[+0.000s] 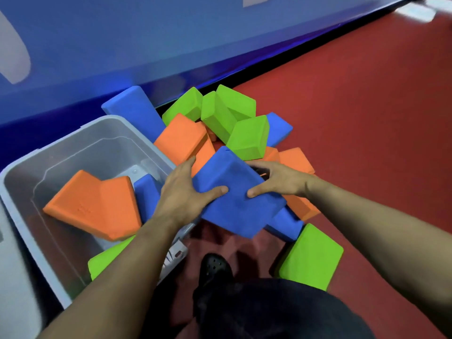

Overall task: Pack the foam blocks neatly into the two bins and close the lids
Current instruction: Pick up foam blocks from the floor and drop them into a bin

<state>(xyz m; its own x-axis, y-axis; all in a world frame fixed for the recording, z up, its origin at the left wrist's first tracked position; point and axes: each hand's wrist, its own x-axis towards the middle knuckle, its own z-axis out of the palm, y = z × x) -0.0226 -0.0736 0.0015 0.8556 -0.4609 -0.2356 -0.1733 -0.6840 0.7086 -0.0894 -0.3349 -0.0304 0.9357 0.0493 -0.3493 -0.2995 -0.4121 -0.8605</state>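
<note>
Both hands hold one blue foam block (234,206) above the red floor, just right of the grey bin (80,140). My left hand (186,192) grips its left side and my right hand (276,179) grips its right side. Inside the bin lie two orange blocks (97,204), a blue block (146,194) and a green block (107,258). A loose pile of green blocks (234,116), orange blocks (181,138) and blue blocks (278,128) lies on the floor beyond my hands. One green block (310,258) lies apart at the lower right.
A blue padded wall (146,45) runs behind the bin and the pile. Red floor (367,106) stretches to the right. My dark shoe (215,267) and dark shorts (269,311) show at the bottom. A pale grey surface (14,277) sits at the left edge.
</note>
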